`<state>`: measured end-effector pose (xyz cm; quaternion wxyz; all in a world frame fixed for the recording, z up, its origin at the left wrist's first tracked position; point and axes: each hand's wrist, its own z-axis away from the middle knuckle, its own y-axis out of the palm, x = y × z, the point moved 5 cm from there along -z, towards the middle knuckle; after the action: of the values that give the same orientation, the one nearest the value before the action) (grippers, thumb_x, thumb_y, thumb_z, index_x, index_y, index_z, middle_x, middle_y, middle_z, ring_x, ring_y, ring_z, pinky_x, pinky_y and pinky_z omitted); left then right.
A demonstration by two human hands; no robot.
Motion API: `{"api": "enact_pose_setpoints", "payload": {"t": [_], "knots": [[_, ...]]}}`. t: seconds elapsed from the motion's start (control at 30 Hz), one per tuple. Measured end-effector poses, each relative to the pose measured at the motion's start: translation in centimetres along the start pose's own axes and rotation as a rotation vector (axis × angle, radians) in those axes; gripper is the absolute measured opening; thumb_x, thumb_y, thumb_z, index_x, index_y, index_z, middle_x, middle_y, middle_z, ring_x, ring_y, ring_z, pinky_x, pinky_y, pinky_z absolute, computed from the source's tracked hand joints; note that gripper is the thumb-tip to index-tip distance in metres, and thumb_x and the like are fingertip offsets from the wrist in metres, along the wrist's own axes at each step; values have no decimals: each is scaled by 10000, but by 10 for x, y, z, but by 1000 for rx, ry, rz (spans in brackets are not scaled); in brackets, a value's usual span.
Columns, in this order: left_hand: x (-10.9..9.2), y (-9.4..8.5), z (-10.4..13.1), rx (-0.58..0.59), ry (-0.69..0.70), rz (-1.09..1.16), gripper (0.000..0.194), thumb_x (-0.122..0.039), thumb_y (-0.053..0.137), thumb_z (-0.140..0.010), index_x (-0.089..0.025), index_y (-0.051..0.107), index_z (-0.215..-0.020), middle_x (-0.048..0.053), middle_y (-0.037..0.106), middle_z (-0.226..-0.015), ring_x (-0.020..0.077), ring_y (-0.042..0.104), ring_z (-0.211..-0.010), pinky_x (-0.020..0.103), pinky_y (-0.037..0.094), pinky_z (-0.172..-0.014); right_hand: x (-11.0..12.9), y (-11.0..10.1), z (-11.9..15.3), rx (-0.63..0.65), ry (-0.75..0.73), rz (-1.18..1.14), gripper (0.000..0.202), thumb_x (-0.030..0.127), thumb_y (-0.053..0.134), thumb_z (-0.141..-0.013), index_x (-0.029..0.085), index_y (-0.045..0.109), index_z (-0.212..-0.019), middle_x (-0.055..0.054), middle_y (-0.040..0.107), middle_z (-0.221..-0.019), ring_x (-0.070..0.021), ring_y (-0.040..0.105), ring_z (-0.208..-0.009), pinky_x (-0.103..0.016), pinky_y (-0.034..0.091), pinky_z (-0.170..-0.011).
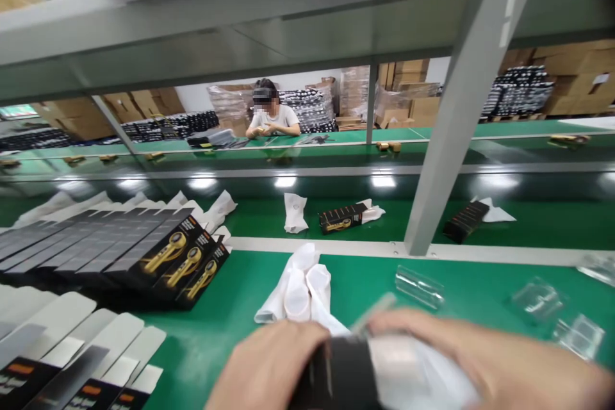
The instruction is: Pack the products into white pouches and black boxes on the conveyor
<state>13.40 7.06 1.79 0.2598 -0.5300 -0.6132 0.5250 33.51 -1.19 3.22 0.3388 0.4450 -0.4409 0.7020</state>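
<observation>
At the bottom centre, my left hand [271,365] is wrapped round a black box [342,371]. My right hand [446,346] holds a white wrapped item [427,371] against the right end of that box. Both hands are blurred, and the fingertips of the right one are partly hidden. Just beyond them on the green table [206,333] lie several white wrapped bundles [298,291]. A clear plastic piece [419,287] rests right of the bundles.
Rows of black boxes [158,253] fill the left, with open-flapped boxes [86,359] nearer. More clear plastic pieces [579,336] lie at right. A slanted metal post [446,122] rises from the table's far rail. Boxes [342,218] lie beyond it; a person [273,112] sits across.
</observation>
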Motion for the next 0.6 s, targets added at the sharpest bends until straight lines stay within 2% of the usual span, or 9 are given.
{"api": "enact_pose_setpoints", "payload": {"t": [0.03, 0.07, 0.1, 0.17, 0.23, 0.33, 0.4, 0.47, 0.6], "knots": [[23, -10, -4, -55, -108, -8, 395, -497, 549, -810, -263, 488, -1123, 17, 676, -1004, 196, 650, -863, 260, 506, -744, 8, -18, -18, -14, -33, 55, 656, 487, 609, -780, 280, 377, -1358, -33, 614, -1178, -208, 609, -985, -287, 454, -847], [50, -20, -8, -114, -248, -28, 437, -508, 562, -792, -265, 485, -1147, 26, 664, -1072, 210, 641, -933, 267, 500, -782, 11, -37, -42, -107, -28, 178, 578, 508, 484, -869, 269, 354, -1379, -37, 648, -1089, -189, 634, -905, -288, 481, -792], [79, -28, -11, -167, -396, -55, 456, -514, 544, -797, -256, 485, -1168, 38, 651, -1121, 225, 628, -987, 279, 493, -813, 11, -57, -69, -288, 14, 364, 489, 488, 333, -944, 260, 366, -1375, -50, 654, -1054, -176, 638, -882, -292, 496, -766], [135, -37, -17, -247, -659, -97, 524, -547, 480, -812, -203, 479, -1208, 87, 626, -1180, 265, 598, -1063, 319, 476, -864, 9, -74, -131, -465, 29, 519, 449, 383, 436, -939, 225, 390, -1356, -112, 562, -1223, -229, 569, -1050, -392, 457, -875], [182, -36, -27, -285, -803, -114, 606, -569, 439, -816, -132, 461, -1235, 145, 609, -1198, 301, 579, -1092, 365, 457, -895, 3, -70, -195, -497, 18, 626, 404, 344, 555, -895, 200, 481, -1265, -88, 529, -1257, -251, 542, -1091, -490, 434, -911], [229, -22, -46, -255, -856, -130, 623, -560, 419, -831, -81, 459, -1227, 195, 613, -1169, 326, 593, -1063, 403, 465, -865, -3, -51, -261, -506, -12, 706, 284, 322, 540, -911, 211, 552, -1172, -72, 537, -1250, -219, 555, -1062, -457, 455, -898], [250, -9, -56, -206, -866, -124, 593, -556, 412, -848, -91, 471, -1211, 185, 630, -1130, 318, 610, -1029, 404, 479, -830, -7, -44, -280, -519, -26, 713, 232, 293, 495, -938, 202, 573, -1137, -67, 558, -1222, -209, 560, -1052, -443, 454, -889], [263, 3, -65, -148, -849, -107, 541, -537, 420, -869, -115, 480, -1202, 147, 643, -1086, 279, 625, -981, 404, 486, -811, -13, -50, -281, -549, -36, 687, 211, 287, 497, -937, 197, 586, -1107, -62, 575, -1192, -204, 569, -1032, -433, 463, -875], [277, 19, -88, -34, -785, -51, 435, -446, 502, -882, -160, 497, -1210, 90, 613, -1101, 223, 607, -950, 451, 469, -847, -23, -93, -251, -667, -32, 532, 257, 338, 530, -916, 194, 573, -1124, -52, 594, -1136, -189, 606, -934, -378, 514, -796]]}}
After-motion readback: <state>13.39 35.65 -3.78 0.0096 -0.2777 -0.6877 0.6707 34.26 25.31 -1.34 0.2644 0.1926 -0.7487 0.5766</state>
